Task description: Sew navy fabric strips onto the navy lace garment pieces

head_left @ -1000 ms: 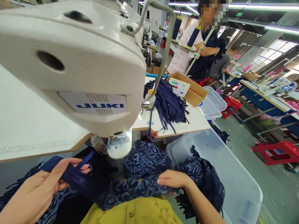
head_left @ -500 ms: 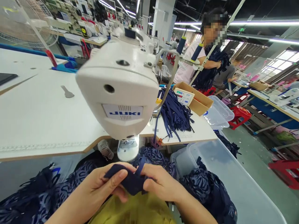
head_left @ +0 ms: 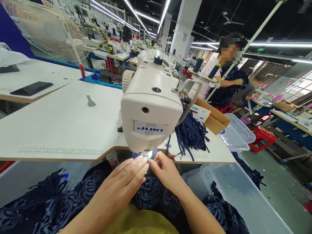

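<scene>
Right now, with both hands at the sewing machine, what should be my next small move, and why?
I would perhaps ease the blue fabric slightly forward: it lies beneath the sewing machine head, with the left hand flat at its near side and the right hand curled close by, so both seem placed to guide it.

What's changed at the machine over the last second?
The left hand moved right and forward, from pinching navy cloth to lying flat before the sewing machine. The right hand let go of the patterned cloth and moved forward beside it. The navy cloth is now under the machine's head. The strip bundle and cardboard box stayed on the table.
</scene>
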Motion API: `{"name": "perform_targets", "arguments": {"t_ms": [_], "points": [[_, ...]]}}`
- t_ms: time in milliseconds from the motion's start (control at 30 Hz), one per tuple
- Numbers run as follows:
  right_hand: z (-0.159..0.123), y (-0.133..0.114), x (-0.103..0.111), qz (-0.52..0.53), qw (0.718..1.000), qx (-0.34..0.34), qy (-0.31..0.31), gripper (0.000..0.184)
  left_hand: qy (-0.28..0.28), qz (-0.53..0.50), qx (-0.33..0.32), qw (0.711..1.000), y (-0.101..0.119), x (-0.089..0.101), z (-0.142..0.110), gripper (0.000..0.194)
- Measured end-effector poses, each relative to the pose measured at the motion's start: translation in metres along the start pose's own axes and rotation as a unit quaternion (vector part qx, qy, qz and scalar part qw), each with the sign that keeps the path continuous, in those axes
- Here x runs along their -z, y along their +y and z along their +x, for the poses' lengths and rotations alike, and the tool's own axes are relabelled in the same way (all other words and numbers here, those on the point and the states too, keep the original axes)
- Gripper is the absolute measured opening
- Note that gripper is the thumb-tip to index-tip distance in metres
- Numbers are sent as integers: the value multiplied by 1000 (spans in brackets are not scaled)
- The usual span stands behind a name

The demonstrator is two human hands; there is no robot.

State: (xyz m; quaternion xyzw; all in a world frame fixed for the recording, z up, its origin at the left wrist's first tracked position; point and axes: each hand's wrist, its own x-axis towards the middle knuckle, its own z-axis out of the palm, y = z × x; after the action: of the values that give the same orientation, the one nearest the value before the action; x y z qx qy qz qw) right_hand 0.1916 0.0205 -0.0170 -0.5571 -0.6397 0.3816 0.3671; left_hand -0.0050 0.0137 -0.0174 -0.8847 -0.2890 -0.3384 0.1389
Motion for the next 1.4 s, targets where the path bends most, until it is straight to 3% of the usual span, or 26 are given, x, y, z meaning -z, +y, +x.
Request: {"name": "perform_targets", "arguments": {"t_ms": [100,267,367,433,633,1400], "points": [[9,9,0,32,999,-10,-1,17,-20,33,-19,999,-2,-11,-2,27],[4,20,6,54,998,38,6,17,6,-11,85,996,3,-25,-17,27],[1,19,7,30,996,82,12,25,12,-12,100,995,7,-29,-24,40],[4,16,7,-4,995,96,17,21,18,7,111,994,9,-32,-26,46],[16,5,6,-75,986,148,1,12,47,80,124,988,13,-33,-23,41],[20,5,2,-88,986,138,7,19,19,98,123,987,16,-31,-22,36]]}}
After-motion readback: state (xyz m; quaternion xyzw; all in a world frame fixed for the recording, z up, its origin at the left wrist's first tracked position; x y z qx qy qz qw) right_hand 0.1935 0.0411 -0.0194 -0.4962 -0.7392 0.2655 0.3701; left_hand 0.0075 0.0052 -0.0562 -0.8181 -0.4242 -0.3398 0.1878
